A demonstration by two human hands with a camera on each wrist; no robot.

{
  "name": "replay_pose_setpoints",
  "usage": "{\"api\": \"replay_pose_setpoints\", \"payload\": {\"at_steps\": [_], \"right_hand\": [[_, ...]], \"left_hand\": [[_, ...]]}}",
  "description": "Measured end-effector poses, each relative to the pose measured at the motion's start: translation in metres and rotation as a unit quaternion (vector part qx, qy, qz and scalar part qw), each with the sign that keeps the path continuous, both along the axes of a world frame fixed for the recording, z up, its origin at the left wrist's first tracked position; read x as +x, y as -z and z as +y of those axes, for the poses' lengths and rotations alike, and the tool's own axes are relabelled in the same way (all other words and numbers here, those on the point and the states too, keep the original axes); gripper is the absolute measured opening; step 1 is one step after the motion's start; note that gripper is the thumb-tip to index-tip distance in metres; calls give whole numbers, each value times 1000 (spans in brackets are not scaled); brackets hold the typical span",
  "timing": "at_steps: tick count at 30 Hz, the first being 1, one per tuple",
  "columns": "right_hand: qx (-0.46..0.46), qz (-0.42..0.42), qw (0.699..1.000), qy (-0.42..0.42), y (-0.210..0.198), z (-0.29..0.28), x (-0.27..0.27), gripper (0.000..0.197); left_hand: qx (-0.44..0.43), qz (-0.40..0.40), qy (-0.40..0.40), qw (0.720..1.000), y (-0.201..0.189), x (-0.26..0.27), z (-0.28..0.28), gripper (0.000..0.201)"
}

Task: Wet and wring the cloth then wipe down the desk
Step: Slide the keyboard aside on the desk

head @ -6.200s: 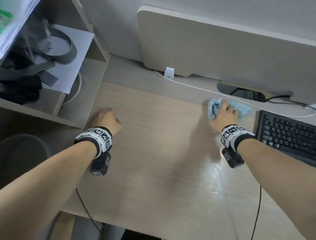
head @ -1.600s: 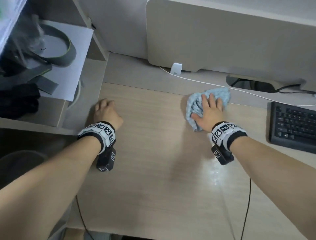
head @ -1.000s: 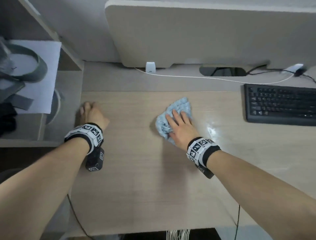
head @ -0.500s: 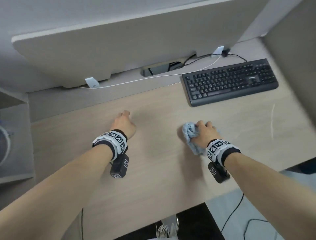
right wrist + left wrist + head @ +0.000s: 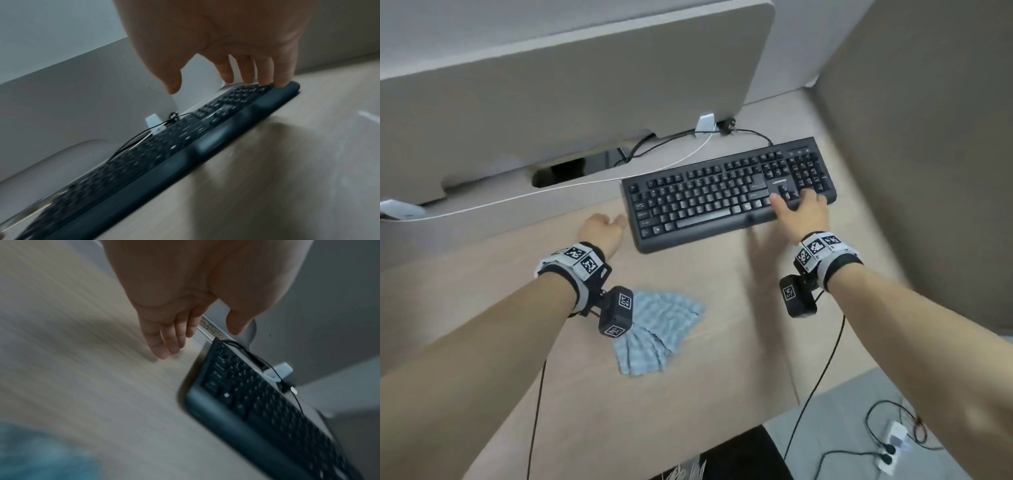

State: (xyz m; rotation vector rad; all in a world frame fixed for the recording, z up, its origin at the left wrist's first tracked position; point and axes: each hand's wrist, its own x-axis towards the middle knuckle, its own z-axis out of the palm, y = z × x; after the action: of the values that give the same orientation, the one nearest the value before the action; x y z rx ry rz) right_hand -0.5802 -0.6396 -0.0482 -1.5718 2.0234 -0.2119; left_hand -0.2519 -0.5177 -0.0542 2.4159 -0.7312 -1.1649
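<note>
- On the pale wood-grain bench (image 5: 722, 377), the crumpled light-blue waffle-weave cloth (image 5: 654, 329) lies loose near the front edge, just under my left wrist, with neither of my hands on it
- My left hand (image 5: 602, 228) hovers released, fingers straight, just beside the left end of the black plastic keyboard (image 5: 722, 195), apart from it in the left wrist view
- My right hand (image 5: 803, 212) rests its relaxed fingertips (image 5: 281, 81) on the keys at the keyboard's right end; nothing is grasped
- I judge the next move is shifting the keyboard so I can wipe beneath it
- Risk: the black cable (image 5: 753, 133) and the thin white cable (image 5: 585, 183) run behind the keyboard, so a hard push could snag or strain them
- Risk: lifting by one end could tip the keyboard, since only one hand touches it
- Risk: the damp cloth sits near the bench edge, and a sweep of my left forearm could knock it off
</note>
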Motion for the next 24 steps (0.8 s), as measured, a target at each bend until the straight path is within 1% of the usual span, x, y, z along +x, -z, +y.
{"api": "replay_pose_setpoints", "payload": {"at_steps": [3, 7, 11, 12, 14, 18, 20, 24], "right_hand": [[-8, 32, 999, 5, 4, -46, -21, 87], [-2, 18, 1000, 20, 13, -87, -29, 89], [13, 1, 999, 44, 29, -108, -33, 96], [17, 0, 999, 47, 31, -111, -33, 96], [25, 5, 998, 60, 28, -112, -29, 96], [27, 27, 996, 82, 15, -104, -20, 95], [13, 36, 996, 80, 6, -97, -14, 94], [9, 44, 998, 50, -8, -75, 15, 91]], "left_hand": [[8, 11, -49, 999, 5, -4, -26, 64], [7, 23, -99, 995, 10, -10, -42, 63], [-9, 45, -137, 990, 16, -16, -52, 45], [-14, 53, -144, 988, 19, -19, -56, 43], [-19, 72, -156, 985, 20, -24, -61, 47], [6, 36, -136, 990, 16, -24, -66, 68], [1, 32, -127, 991, 13, -14, -62, 68], [1, 14, -135, 991, 0, 25, -36, 66]]}}
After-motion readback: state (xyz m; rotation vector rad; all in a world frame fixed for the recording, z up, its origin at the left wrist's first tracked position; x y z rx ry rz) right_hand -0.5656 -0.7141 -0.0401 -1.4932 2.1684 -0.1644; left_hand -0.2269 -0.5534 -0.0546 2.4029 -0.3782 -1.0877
